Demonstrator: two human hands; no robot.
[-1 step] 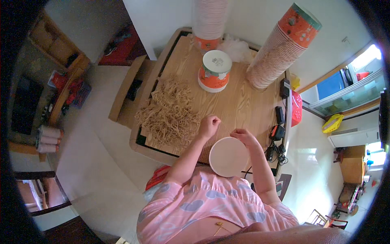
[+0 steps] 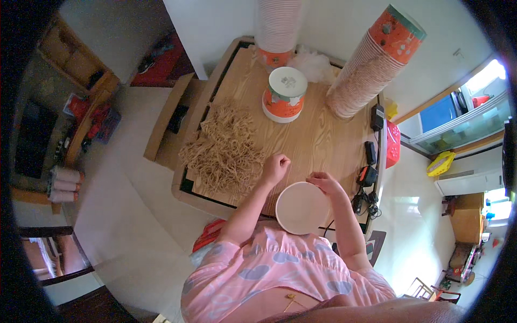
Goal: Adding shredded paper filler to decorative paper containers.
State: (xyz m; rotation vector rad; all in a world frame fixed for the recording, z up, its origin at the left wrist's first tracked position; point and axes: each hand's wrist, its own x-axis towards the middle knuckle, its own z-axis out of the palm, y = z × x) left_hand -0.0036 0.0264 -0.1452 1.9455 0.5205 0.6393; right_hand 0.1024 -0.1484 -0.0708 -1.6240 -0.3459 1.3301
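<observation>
A white round paper bucket (image 2: pixel 302 208) sits against my lap at the table's front edge, its opening toward me. My right hand (image 2: pixel 326 184) is closed at the bucket's upper right rim, fingers bent over it. Just left of it, above the rim, my left hand (image 2: pixel 276 168) is closed in a pinch; whatever lies between those fingers is too small to make out. Beside my left hand spreads a loose heap of tan cords (image 2: pixel 226 148). Farther back on the wooden table (image 2: pixel 315 142) stands an orange and green paper bucket (image 2: pixel 285 94) turned bottom up.
Tall stacks of nested paper buckets, one on the right (image 2: pixel 371 64) and one at the back (image 2: pixel 277 27), rise from the table. Crumpled clear plastic (image 2: pixel 311 65) lies between them. Black adapters and cables (image 2: pixel 368 177) line the right edge. A cardboard box (image 2: pixel 172 121) is at the left.
The bucket and my left hand have shifted very slightly left. Otherwise the scene looks the same.
</observation>
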